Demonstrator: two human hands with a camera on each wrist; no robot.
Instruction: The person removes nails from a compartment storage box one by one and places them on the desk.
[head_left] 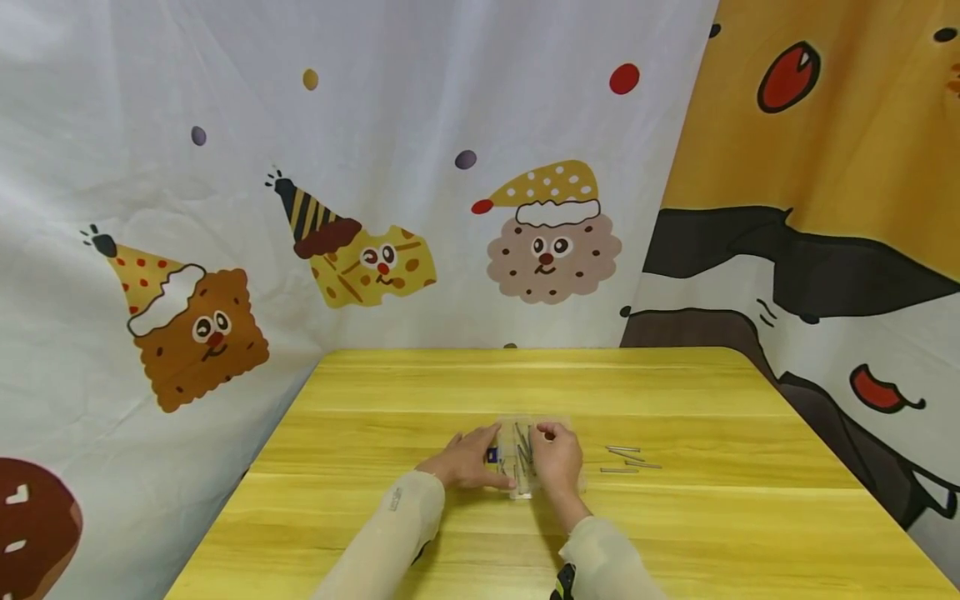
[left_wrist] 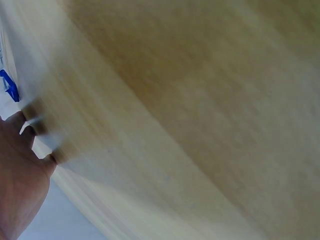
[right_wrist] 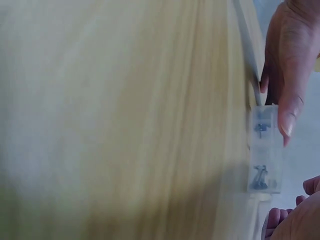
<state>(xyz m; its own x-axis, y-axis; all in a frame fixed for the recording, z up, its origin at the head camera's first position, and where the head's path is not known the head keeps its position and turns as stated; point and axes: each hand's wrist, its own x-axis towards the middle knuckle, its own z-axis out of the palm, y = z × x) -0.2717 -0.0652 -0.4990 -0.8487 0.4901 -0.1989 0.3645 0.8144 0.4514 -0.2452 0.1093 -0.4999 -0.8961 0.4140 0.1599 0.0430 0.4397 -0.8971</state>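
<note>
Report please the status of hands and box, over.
Left hand at clear plastic box, left side; right hand at its right, grip unclear. Nails inside. Four loose nails farther right, seemingly not in the way.

1. A yellow, wood-grained tabletop [head_left: 375, 387] with rounded far corners, pale streaks running from side to side.
2. A clear plastic box [right_wrist: 265, 152] stands near the middle of the tabletop's width, a small blue piece [head_left: 492, 455] showing at its left side.
3. Several slim metal nails [head_left: 626, 455] lie loose to the right of the box, grouped close together.
</note>
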